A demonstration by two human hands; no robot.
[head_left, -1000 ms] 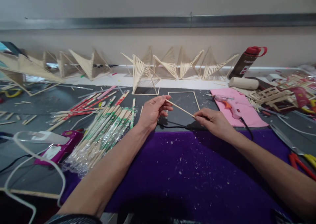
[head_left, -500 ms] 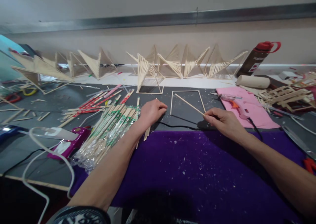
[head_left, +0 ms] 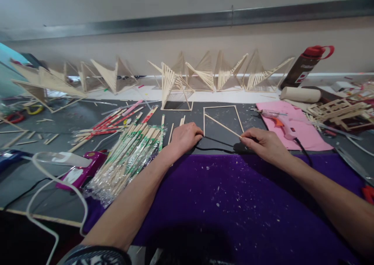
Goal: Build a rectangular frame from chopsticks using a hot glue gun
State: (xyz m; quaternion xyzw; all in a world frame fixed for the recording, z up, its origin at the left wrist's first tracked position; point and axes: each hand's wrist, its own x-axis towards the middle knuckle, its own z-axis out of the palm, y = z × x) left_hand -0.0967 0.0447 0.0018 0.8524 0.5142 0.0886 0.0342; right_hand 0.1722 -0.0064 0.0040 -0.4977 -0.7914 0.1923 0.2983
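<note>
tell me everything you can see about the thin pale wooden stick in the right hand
The thin pale wooden stick looks plain, straight and slender, with no wrapper on it. The right hand pinches its near end between thumb and fingers. From there it slants away and leftward, appearing diagonally across the pale three-sided wooden frame on the dark grey tabletop. Whether its far tip touches the frame is unclear.

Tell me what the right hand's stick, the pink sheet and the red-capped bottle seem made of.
Stick: probably bare wood, matte, pale and unpainted. Pink sheet: perhaps felt or thin foam, dull, with uneven edges. Bottle: likely smooth plastic, judging by its dark body and red looped cap.
</note>
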